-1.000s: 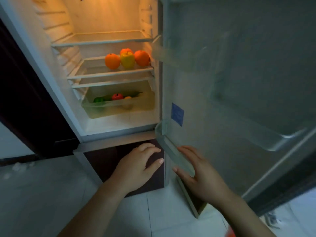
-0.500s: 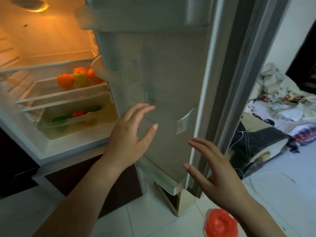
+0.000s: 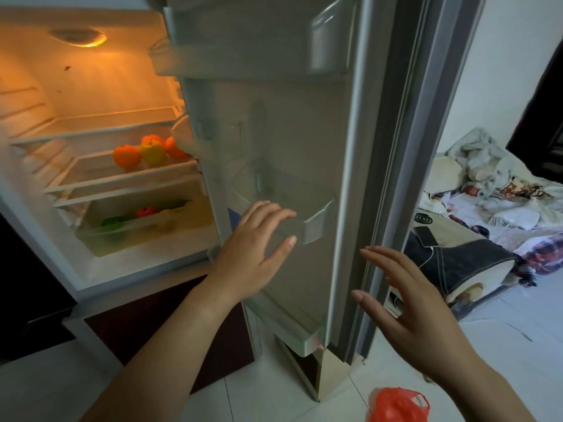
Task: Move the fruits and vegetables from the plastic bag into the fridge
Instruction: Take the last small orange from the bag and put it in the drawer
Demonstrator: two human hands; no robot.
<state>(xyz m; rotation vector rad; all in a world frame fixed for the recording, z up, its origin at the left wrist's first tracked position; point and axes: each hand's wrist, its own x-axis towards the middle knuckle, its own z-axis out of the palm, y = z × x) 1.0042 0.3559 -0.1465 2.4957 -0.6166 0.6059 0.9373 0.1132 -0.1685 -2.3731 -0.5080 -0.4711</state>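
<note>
Here, your left hand (image 3: 253,257) and right hand (image 3: 414,318), both open-fingered and empty, hover at the fridge door (image 3: 289,132). Fruit (image 3: 152,150) sits on a lit shelf (image 3: 122,178), vegetables (image 3: 134,217) in the drawer (image 3: 100,239) below; the red plastic bag (image 3: 396,403) lies on the white tiled floor (image 3: 61,388), near right. Rumpled bedding (image 3: 502,202) lies far right. The blue door label (image 3: 233,214) is unreadable.

both hands (image 3: 253,254) (image 3: 417,318) spread open at the fridge door (image 3: 292,147); oranges (image 3: 127,156) shelved inside, red bag (image 3: 396,405) on floor.
</note>
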